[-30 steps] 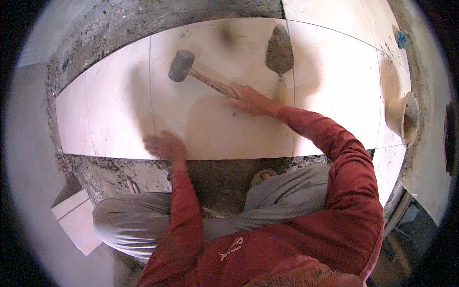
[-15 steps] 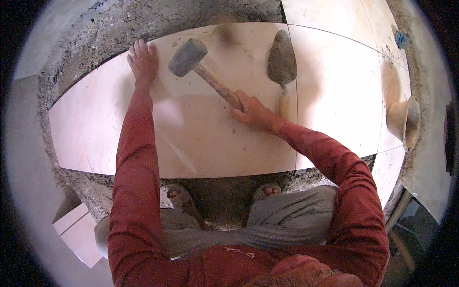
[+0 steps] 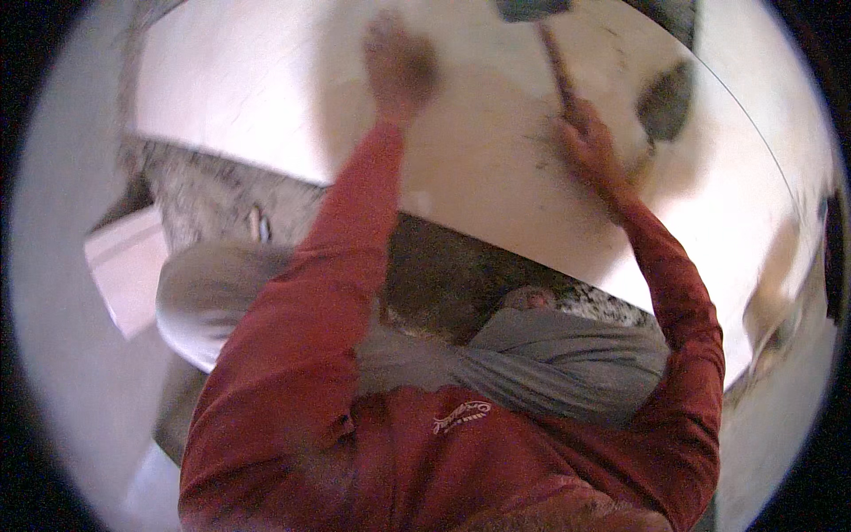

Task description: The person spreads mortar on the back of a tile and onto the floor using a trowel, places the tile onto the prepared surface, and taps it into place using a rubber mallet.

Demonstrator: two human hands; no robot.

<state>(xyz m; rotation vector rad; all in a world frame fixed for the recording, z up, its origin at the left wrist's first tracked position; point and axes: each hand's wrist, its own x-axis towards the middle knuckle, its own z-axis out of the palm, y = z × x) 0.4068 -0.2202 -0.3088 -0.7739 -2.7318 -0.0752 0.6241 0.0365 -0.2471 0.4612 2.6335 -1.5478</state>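
A large pale floor tile (image 3: 266,97) lies ahead of me on a rough grey mortar bed (image 3: 213,191). My left hand (image 3: 399,62) rests flat on the tile, fingers spread, arm stretched forward in a red sleeve. My right hand (image 3: 589,146) grips the wooden handle of a mallet (image 3: 554,62), whose dark head reaches the top edge of the picture. A trowel (image 3: 665,102) with a dark blade lies on the tile just right of the mallet handle. The picture is blurred by motion.
My knees in grey trousers (image 3: 567,363) are bent over the mortar below the tile's near edge. A loose pale tile piece (image 3: 128,266) lies at the left. More laid tiles continue to the right (image 3: 762,239).
The view has swung down and closer. My left hand went from the tile's near edge to its far part. The mallet has moved up toward the picture's top.
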